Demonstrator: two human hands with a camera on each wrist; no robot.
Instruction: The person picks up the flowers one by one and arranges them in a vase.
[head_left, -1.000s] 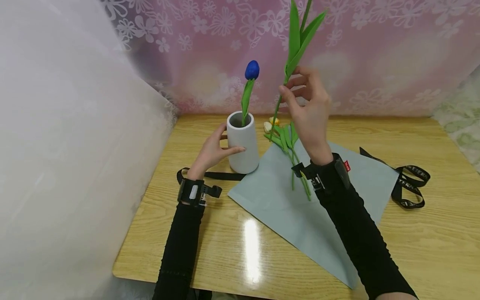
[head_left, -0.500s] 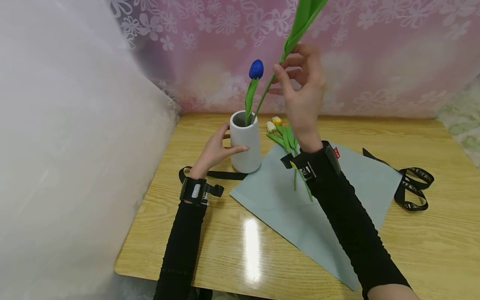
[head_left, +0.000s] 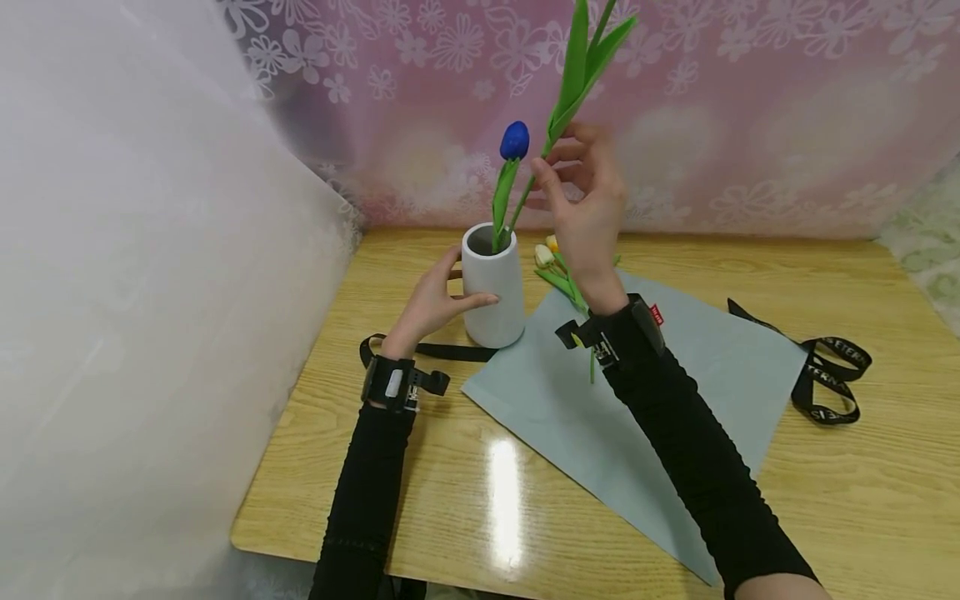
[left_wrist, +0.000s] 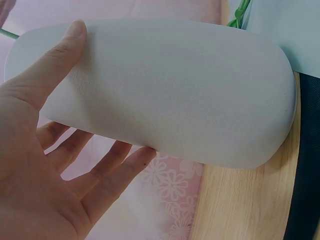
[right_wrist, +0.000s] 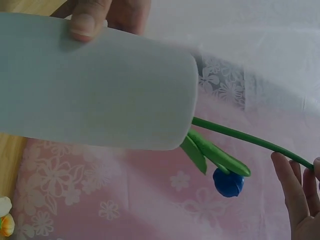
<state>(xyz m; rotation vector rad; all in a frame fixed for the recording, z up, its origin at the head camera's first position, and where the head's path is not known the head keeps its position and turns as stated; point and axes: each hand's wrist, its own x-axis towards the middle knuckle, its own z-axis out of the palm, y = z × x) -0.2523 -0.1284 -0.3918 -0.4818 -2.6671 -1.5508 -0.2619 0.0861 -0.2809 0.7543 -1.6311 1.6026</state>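
A white vase (head_left: 492, 287) stands upright on the table, one blue tulip (head_left: 514, 142) leaning out of its mouth. My left hand (head_left: 429, 304) holds the vase by its side, thumb across the front; in the left wrist view the fingertips (left_wrist: 145, 154) reach the opposite side. Above and right of the rim, my right hand (head_left: 588, 187) pinches the green stem (head_left: 522, 200) of a second artificial tulip. Its leaves (head_left: 577, 75) rise past the hand and its bloom is outside the view. The stem's lower end is inside the vase mouth, as the right wrist view also shows.
Grey-blue wrapping paper (head_left: 645, 450) lies across the table (head_left: 420, 517). Several tulips, with a white bloom (head_left: 543, 256) and a yellow one, lie at its far edge, partly behind the right hand. Black lettered ribbon (head_left: 832, 383) curls at the right; more ribbon (head_left: 457, 352) passes by the vase base.
My right hand has moved left, then down, bringing the tulip's stem end from beside the vase into its mouth. The left hand keeps its hold on the vase.
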